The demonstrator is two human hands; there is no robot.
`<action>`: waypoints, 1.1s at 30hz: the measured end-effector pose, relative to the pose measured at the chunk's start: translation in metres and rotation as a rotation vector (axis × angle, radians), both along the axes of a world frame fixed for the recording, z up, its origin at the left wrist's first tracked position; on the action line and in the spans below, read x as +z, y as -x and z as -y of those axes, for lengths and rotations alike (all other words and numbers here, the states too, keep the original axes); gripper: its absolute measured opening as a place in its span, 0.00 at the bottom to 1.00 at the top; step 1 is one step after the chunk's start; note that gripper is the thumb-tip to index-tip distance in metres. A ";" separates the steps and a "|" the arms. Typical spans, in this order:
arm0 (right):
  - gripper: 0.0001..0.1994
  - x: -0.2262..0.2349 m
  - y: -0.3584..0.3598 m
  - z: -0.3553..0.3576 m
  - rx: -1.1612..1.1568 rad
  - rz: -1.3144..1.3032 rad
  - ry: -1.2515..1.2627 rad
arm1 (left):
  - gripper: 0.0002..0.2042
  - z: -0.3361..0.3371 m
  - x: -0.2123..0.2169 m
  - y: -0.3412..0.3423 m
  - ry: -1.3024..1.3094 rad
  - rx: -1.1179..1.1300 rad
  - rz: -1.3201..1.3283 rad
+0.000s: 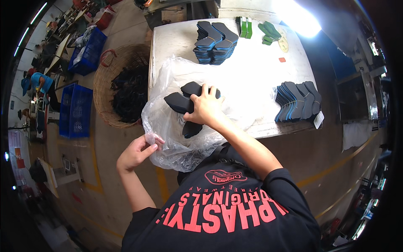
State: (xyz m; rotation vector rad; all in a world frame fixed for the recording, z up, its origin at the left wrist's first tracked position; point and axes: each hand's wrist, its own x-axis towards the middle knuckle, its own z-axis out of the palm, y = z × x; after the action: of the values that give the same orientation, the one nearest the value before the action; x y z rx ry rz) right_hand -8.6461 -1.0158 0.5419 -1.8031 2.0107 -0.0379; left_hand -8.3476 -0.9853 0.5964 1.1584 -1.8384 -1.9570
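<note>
A large clear plastic bag (168,138) lies on the near left of the white table, its near edge hanging over the side. My left hand (140,151) pinches the bag's rim between thumb and fingers. Inside the bag's mouth are bundles of black cut pieces (178,103), pointed and padded-looking. My right hand (208,107) reaches over them, thumb and fingers wrapped round one bundle; its underside is hidden. Another black piece (192,129) shows below my right thumb.
Blue-edged dark stacks (216,42) stand at the table's far side, with another row (296,101) on the right. Green pieces (268,32) lie at the far edge. Left of the white table (256,54) are a wicker basket (103,92) of dark scraps and blue crates (75,111).
</note>
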 end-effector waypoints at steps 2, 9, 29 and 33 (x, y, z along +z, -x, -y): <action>0.34 -0.001 -0.001 0.003 -0.038 0.032 -0.024 | 0.14 0.003 0.013 -0.001 0.042 0.056 0.026; 0.31 -0.020 0.024 0.003 -0.006 0.195 0.123 | 0.16 0.070 0.043 0.047 0.715 0.448 0.122; 0.24 0.046 0.053 -0.017 0.587 0.188 0.423 | 0.33 0.167 0.002 0.143 1.052 -0.043 0.245; 0.24 0.049 0.052 -0.011 0.541 0.243 0.486 | 0.34 0.161 0.018 0.127 1.145 0.086 0.372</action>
State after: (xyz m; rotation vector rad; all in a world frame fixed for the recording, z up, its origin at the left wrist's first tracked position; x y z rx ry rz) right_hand -8.6979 -1.0050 0.5914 -2.4474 1.3668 -0.5907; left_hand -8.4742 -1.1460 0.6141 1.1279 -2.4237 -0.3818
